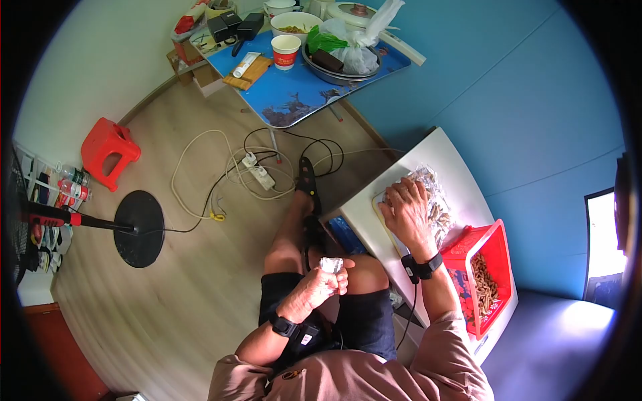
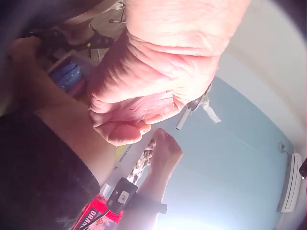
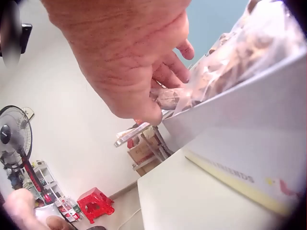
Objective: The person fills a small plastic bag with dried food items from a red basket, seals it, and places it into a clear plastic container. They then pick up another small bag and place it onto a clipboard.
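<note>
In the head view my left hand [image 1: 311, 291] is raised over my lap, thumb and fingers pinching a small shiny silver-white thing [image 1: 331, 264]. The left wrist view shows that hand's curled fingers [image 2: 125, 133] and palm, with the held thing hidden. My right hand [image 1: 409, 210] reaches over a shallow white box [image 3: 225, 129] with a clear plastic bag [image 3: 240, 67] of brown pieces inside. Its thumb and fingertips are around a small brownish piece [image 3: 169, 98] by the bag's edge; I cannot tell whether they grip it.
Beside the box, a red plastic basket [image 1: 506, 257] contains brown pieces [image 1: 483, 287] on the white cabinet top [image 1: 461, 157]. A blue folding table [image 1: 294, 100] holds bowls and a paper cup [image 1: 285, 52]. Cables and a power strip [image 1: 258, 172], a red stool [image 1: 109, 152] and a fan base [image 1: 139, 228] stand on the floor.
</note>
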Demonstrator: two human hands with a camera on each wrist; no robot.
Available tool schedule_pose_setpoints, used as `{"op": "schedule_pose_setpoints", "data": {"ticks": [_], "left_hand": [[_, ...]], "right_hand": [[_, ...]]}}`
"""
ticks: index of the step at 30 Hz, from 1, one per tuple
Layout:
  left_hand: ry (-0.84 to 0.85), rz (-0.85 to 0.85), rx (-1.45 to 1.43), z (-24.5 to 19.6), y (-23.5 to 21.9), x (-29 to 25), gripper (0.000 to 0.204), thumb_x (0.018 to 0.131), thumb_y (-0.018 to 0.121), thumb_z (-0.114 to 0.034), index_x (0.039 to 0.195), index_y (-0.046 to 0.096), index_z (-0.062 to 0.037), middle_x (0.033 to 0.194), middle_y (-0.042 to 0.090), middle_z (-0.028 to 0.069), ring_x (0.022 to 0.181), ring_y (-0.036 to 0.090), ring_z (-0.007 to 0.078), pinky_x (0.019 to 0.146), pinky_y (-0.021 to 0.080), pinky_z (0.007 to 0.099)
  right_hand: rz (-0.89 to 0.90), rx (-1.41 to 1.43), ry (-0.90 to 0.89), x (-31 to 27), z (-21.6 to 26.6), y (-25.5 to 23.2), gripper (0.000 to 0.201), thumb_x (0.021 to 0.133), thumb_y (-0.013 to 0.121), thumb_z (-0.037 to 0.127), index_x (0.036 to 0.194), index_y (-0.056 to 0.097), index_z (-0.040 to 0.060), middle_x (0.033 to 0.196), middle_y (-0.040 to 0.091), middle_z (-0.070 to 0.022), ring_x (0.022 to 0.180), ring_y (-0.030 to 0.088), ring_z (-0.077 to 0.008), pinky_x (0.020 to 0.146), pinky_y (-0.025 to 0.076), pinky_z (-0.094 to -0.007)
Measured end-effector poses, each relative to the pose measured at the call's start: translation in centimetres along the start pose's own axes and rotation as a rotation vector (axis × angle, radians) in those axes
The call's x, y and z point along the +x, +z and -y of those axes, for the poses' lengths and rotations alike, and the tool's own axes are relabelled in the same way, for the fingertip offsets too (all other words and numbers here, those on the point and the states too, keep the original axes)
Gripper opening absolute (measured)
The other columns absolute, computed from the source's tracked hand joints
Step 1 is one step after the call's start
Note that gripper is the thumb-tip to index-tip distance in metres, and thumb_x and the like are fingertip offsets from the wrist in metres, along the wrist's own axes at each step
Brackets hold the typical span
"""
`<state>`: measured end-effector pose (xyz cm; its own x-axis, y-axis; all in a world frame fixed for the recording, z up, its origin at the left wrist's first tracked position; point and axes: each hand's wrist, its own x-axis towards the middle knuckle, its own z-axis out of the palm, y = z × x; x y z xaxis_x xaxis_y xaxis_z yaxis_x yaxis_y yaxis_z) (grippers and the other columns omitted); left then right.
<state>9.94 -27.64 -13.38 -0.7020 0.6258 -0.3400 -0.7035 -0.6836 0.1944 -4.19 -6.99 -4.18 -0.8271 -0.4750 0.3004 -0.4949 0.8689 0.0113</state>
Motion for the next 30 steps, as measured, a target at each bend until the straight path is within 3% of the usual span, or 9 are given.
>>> {"op": "schedule_pose_setpoints", "data": {"ticks": [8, 10, 11, 13, 14, 15, 18, 21, 30], "left_hand": [[0.016, -0.037, -0.015, 0.7, 0.3, 0.1, 0.052, 0.062, 0.050, 0.004, 0.113, 0.055, 0.0039, 0.073, 0.049, 0.0014, 0.063, 0.046, 0.0131, 0.063, 0.043, 0.0255], [0.034, -0.045, -0.014, 1.0, 0.7, 0.0, 0.050, 0.062, 0.050, 0.003, 0.112, 0.056, 0.0039, 0.073, 0.049, 0.0015, 0.064, 0.047, 0.0133, 0.063, 0.043, 0.0255], [0.079, -0.050, -0.027, 0.9, 1.1, 0.1, 0.046, 0.065, 0.051, 0.003, 0.111, 0.056, 0.0032, 0.074, 0.051, 0.0020, 0.063, 0.048, 0.0134, 0.062, 0.043, 0.0257], [0.119, -0.046, -0.040, 0.7, 2.1, 0.4, 0.043, 0.068, 0.053, 0.003, 0.111, 0.057, 0.0026, 0.074, 0.052, 0.0025, 0.063, 0.049, 0.0135, 0.061, 0.043, 0.0260], [0.198, -0.038, 0.006, 0.7, 2.8, 0.6, 0.039, 0.072, 0.056, 0.001, 0.111, 0.057, 0.0018, 0.075, 0.053, 0.0031, 0.061, 0.049, 0.0134, 0.059, 0.043, 0.0264], [0.277, -0.031, 0.053, 0.7, 3.5, 0.7, 0.036, 0.075, 0.060, 0.000, 0.111, 0.057, 0.0010, 0.075, 0.054, 0.0037, 0.060, 0.049, 0.0133, 0.058, 0.043, 0.0269], [0.339, -0.063, 0.173, 0.8, 6.0, 0.5, 0.023, 0.084, 0.066, -0.009, 0.105, 0.061, -0.0016, 0.073, 0.057, 0.0025, 0.058, 0.051, 0.0111, 0.055, 0.041, 0.0244], [0.411, -0.125, 0.282, 1.4, 8.6, -1.2, 0.017, 0.087, 0.067, -0.016, 0.098, 0.065, -0.0040, 0.070, 0.059, -0.0004, 0.057, 0.052, 0.0076, 0.052, 0.037, 0.0205], [0.476, -0.263, 0.513, 5.1, 7.4, -5.9, 0.016, 0.087, 0.069, -0.019, 0.090, 0.062, -0.0054, 0.071, 0.059, 0.0008, 0.059, 0.055, 0.0081, 0.054, 0.043, 0.0206]], "right_hand": [[-0.129, 0.035, -0.017, -0.7, 0.6, -2.1, 0.021, 0.085, 0.061, 0.012, 0.101, 0.066, 0.0001, 0.102, 0.065, -0.0140, 0.107, 0.056, -0.0299, 0.098, 0.038, -0.0445], [-0.169, 0.284, 0.213, -1.8, 0.8, -2.8, 0.023, 0.085, 0.062, 0.012, 0.105, 0.066, 0.0010, 0.101, 0.065, -0.0141, 0.104, 0.056, -0.0320, 0.096, 0.040, -0.0421], [-0.210, 0.373, 0.276, -2.5, 0.6, -3.0, 0.025, 0.089, 0.062, 0.016, 0.110, 0.065, 0.0014, 0.101, 0.067, -0.0102, 0.098, 0.060, -0.0256, 0.088, 0.045, -0.0356], [-0.355, 1.136, 0.701, -4.5, 1.9, -3.3, 0.023, 0.094, 0.058, 0.015, 0.109, 0.066, -0.0010, 0.102, 0.068, -0.0096, 0.092, 0.063, -0.0182, 0.081, 0.050, -0.0317], [-0.400, 1.372, 0.741, -5.3, 2.5, -4.1, 0.026, 0.097, 0.055, 0.020, 0.109, 0.066, -0.0009, 0.102, 0.068, -0.0073, 0.086, 0.062, -0.0111, 0.078, 0.052, -0.0261], [-0.528, 1.553, 0.788, -6.3, 2.9, -3.4, 0.026, 0.097, 0.055, 0.020, 0.108, 0.065, -0.0012, 0.097, 0.068, -0.0075, 0.082, 0.064, -0.0123, 0.073, 0.053, -0.0254], [-0.476, 1.903, 0.918, -8.4, 5.4, -4.6, 0.026, 0.098, 0.053, 0.020, 0.109, 0.062, -0.0016, 0.091, 0.068, -0.0093, 0.073, 0.066, -0.0157, 0.064, 0.054, -0.0279], [-0.357, 1.976, 0.884, -10.9, 7.7, -4.7, 0.027, 0.098, 0.052, 0.019, 0.111, 0.062, -0.0032, 0.096, 0.068, -0.0084, 0.080, 0.066, -0.0146, 0.071, 0.056, -0.0271], [-0.112, 2.108, 0.798, -15.9, 12.3, -4.5, 0.028, 0.098, 0.051, 0.022, 0.110, 0.061, -0.0021, 0.093, 0.069, -0.0112, 0.074, 0.067, -0.0152, 0.062, 0.054, -0.0247]]}}
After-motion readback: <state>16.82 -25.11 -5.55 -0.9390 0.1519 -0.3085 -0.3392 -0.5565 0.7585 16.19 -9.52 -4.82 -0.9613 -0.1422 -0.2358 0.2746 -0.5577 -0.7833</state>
